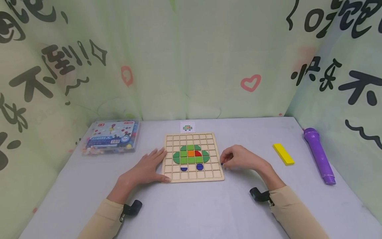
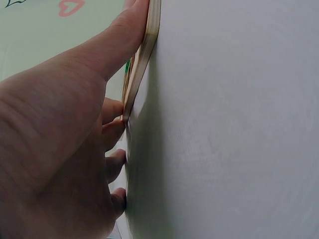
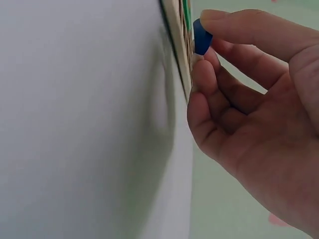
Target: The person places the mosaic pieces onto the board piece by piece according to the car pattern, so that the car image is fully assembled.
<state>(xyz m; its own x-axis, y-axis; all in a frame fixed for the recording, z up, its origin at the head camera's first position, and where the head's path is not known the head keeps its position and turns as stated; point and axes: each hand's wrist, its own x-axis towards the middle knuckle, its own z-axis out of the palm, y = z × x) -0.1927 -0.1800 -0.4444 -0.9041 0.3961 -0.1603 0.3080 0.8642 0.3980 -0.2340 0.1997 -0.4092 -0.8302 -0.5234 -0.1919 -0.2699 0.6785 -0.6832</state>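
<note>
A square wooden grid board [image 1: 176,176] lies on the table, with green, orange and red pieces forming a rounded shape. Below that shape sit a blue round [image 1: 199,167] and a blue half-round [image 1: 183,169]. My left hand [image 1: 146,167] rests spread along the board's left side, its thumb on the near left corner. At the right edge of the board, my right hand [image 1: 240,157] pinches a small blue piece [image 3: 202,37] between thumb and index finger. In the right wrist view its other fingers curl in beside the board's edge.
Behind the board lies a small pattern card [image 1: 187,127]. A clear plastic box [image 1: 111,136] with a printed lid stands at the back left. To the right lie a yellow block [image 1: 283,154] and a purple cylinder [image 1: 319,156]. Printed curtains [image 1: 191,66] surround the white table [image 1: 191,212].
</note>
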